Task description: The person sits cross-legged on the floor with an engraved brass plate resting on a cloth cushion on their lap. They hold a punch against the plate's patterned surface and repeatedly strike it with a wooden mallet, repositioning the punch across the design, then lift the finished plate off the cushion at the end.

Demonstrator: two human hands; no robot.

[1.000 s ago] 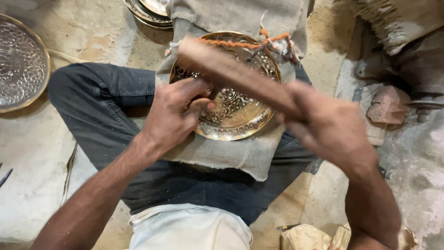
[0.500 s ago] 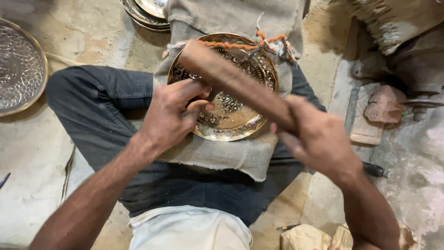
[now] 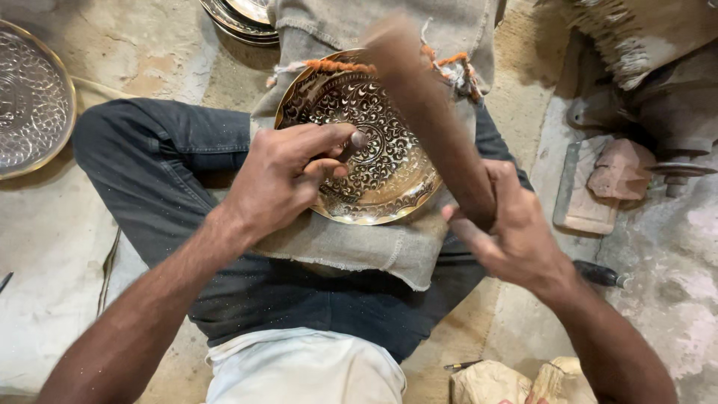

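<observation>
An engraved brass plate [image 3: 396, 172] lies on a grey cloth [image 3: 351, 247] spread over my crossed legs. My left hand [image 3: 288, 176] rests on the plate's left part, fingers pinched on a small chisel-like tool whose tip touches the engraved surface. My right hand [image 3: 512, 224] grips the lower end of a long wooden stick [image 3: 426, 112], which is blurred with motion and slants up over the plate's right side toward its far rim. An orange cord [image 3: 336, 66] lies along the plate's far edge.
Another engraved metal plate [image 3: 30, 97] lies on the floor at the far left. Stacked plates [image 3: 239, 15] sit at the top. A stone block [image 3: 580, 191] and metal parts are at the right. A dark small tool [image 3: 602, 275] lies by my right wrist.
The wooden stick has swung from lying across the plate toward a steeper, more upright slant, and my right hand has shifted with it. My left hand stays on the plate.
</observation>
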